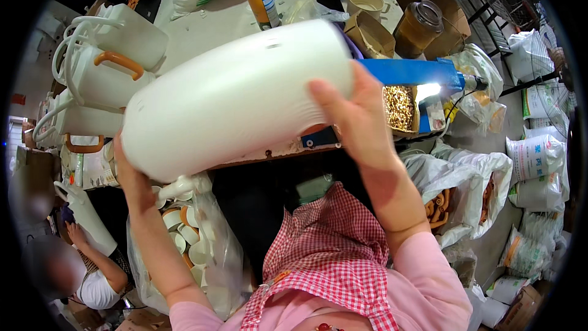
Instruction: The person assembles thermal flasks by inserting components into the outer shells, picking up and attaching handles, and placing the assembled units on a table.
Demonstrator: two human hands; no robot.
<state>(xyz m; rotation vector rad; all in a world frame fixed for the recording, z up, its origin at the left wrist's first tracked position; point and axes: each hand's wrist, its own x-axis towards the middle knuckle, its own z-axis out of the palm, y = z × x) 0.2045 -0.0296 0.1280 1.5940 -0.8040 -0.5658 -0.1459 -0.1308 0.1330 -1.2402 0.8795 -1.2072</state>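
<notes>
A large white plastic vessel body [239,98], long and rounded, is held up tilted in front of me above the bench edge. Its right end is blurred by motion. My right hand [358,110] grips that end, thumb on the near face and the other fingers partly hidden. At the lower left end my left hand [131,175] supports it, its fingers mostly hidden behind the vessel. A short white stub [174,189] sticks out under the left end. To the left stand several white containers [101,73] with curved white tubes and brown handles [119,63].
A blue machine [410,72] with a lit lamp stands right, beside a box of small gold-coloured parts [399,107]. A spray can [262,5] and a lidded jar [419,27] are behind. Bags hold white pieces [196,239] and brown handles [438,208]. Another person [101,282] works at lower left.
</notes>
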